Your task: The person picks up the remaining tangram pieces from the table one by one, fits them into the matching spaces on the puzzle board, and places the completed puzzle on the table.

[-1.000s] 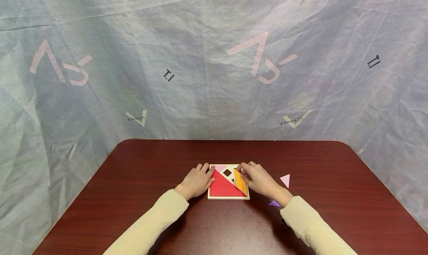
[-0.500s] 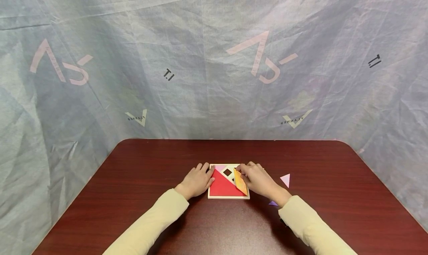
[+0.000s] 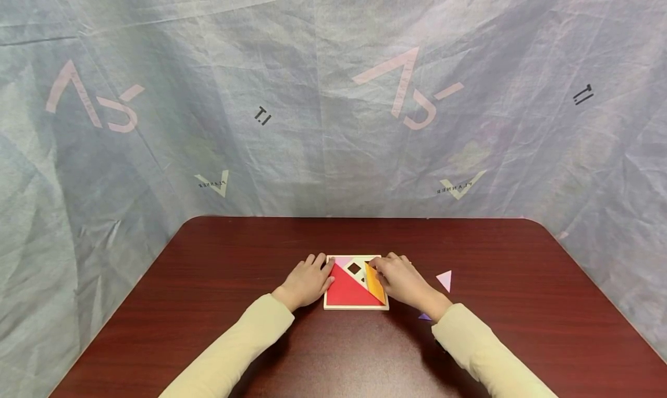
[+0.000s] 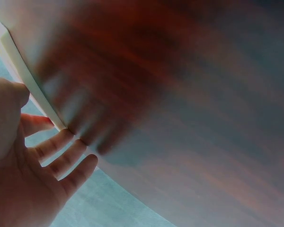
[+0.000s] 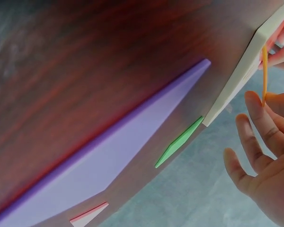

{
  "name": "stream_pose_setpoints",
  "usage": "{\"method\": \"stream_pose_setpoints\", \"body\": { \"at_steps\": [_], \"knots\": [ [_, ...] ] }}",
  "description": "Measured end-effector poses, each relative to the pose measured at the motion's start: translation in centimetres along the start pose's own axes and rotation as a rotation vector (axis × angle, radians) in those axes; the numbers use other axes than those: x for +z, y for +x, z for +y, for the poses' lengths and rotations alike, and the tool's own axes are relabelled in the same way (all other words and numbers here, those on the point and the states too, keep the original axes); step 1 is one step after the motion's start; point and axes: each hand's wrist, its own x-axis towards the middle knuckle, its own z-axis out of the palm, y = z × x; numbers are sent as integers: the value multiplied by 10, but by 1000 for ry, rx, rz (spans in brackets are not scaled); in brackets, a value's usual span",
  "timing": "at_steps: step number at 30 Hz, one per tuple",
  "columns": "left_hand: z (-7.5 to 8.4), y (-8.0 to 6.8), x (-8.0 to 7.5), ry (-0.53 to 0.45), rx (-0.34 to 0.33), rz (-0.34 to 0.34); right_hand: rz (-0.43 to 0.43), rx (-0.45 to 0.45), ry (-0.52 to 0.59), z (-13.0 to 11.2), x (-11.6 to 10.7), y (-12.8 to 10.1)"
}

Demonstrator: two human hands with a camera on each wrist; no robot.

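Note:
In the head view a white square tangram tray (image 3: 356, 307) lies mid-table, with a large red triangle (image 3: 346, 291) and a pink piece (image 3: 341, 262) in it. My left hand (image 3: 304, 283) rests along the tray's left edge, thumb and forefinger touching it. The left wrist view shows that hand's fingers (image 4: 61, 163) fairly straight. Between right thumb and forefinger, my right hand (image 3: 403, 277) pinches an orange tangram piece (image 3: 374, 283). That piece stands tilted over the tray's right side, its thin edge showing in the right wrist view. Dark diamond-shaped and smaller openings show in the tray floor.
Right of the tray lie a loose pink triangle (image 3: 445, 280) and a purple piece (image 3: 425, 317), partly hidden by the right wrist. A green piece (image 5: 179, 143) lies near the tray's edge in the right wrist view. Grey printed cloth (image 3: 323, 126) hangs behind the brown table (image 3: 250, 241).
My right wrist has shifted slightly left, covering more of the purple piece. The orange piece has changed its tilt a little in my right fingers. My left hand stays put.

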Motion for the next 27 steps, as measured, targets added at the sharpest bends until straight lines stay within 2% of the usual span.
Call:
{"method": "stream_pose_setpoints", "body": {
  "at_steps": [11,27],
  "knots": [
    [0,0,0,5,5,6,-40,29,-11,-3,-1,-1],
    [0,0,0,-3,3,0,-116,32,-156,-3,2,-1]
  ]
}}
